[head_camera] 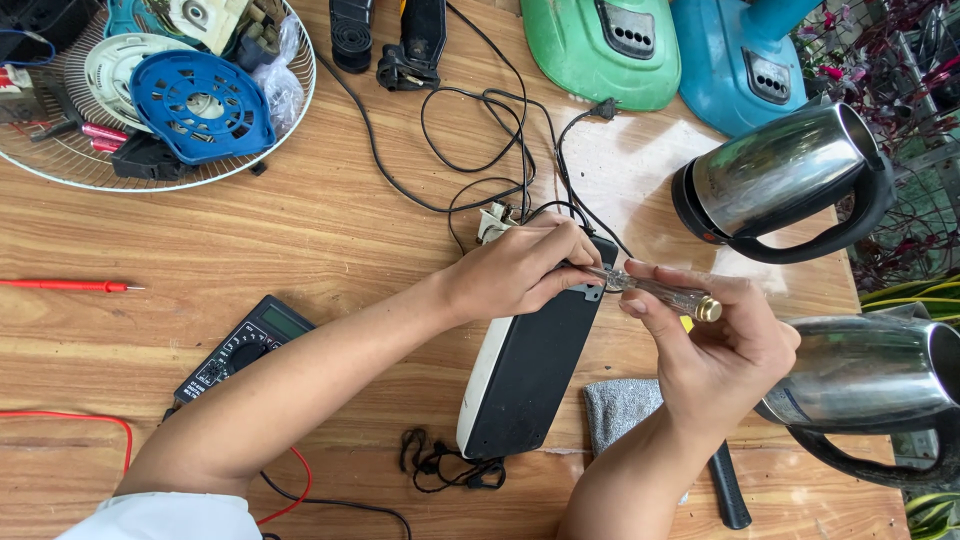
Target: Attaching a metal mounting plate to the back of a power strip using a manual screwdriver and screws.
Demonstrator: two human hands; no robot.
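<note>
While the left hand (520,268) presses closed fingers on the black power strip's (530,370) twelve-o'clock end, the right hand (715,345) pinches a clear-handled tester screwdriver (655,292), tip meeting the left fingers. On the wooden worktop (330,230), a multimeter (245,345) lies at nine o'clock and steel kettles (785,180) at three.

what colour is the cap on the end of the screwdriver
Brass gold, on the clear-handled screwdriver; head view.

Power strip (530,370) at centre; multimeter (245,345) to its left; kettles (790,180) to its right; cloth (620,405) just beside it.
</note>
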